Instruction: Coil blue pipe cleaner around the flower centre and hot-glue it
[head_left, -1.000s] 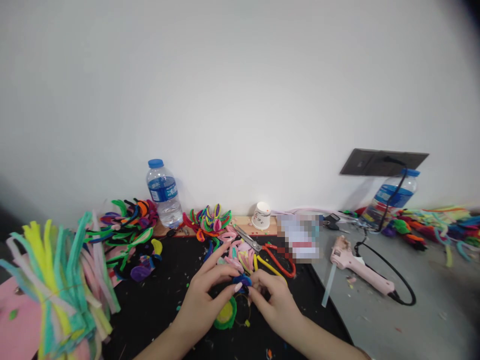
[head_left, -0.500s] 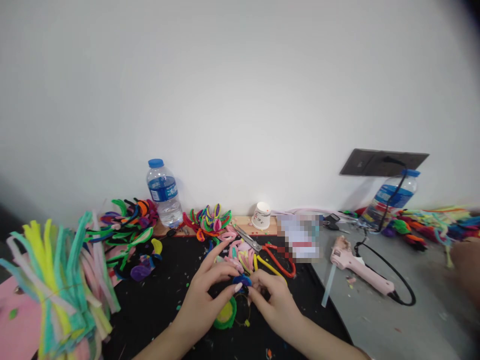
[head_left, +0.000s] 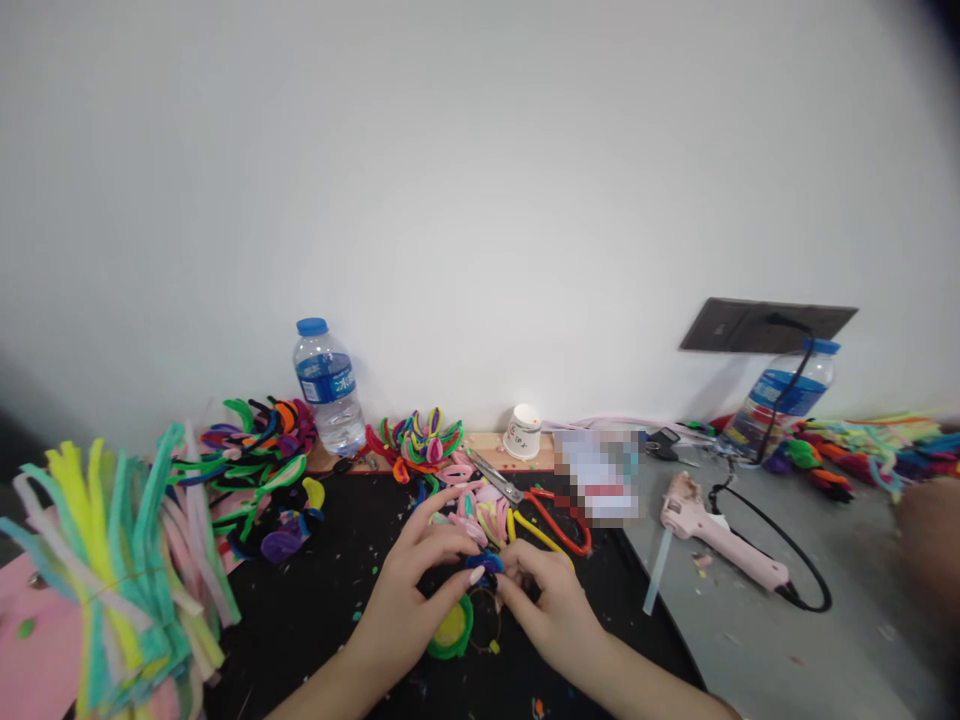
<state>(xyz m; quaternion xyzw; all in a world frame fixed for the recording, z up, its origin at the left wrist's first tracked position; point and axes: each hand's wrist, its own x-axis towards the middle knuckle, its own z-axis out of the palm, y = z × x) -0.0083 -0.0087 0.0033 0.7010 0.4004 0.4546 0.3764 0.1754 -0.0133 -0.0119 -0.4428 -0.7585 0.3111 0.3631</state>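
Between my two hands, over the black mat, is a small blue fuzzy piece. My left hand pinches its left side with thumb and a finger, the index finger stretched out above. My right hand grips its right side between bent fingers and thumb. A green and yellow fuzzy disc lies below, partly covered by my left hand. Just beyond my hands are pink fuzzy loops, a yellow-handled tool and red-handled scissors.
Fuzzy stems stand bunched at left, near a water bottle. A paper cup is by the wall. At right are a pink glue gun with its cable, another bottle and another person's blurred hand.
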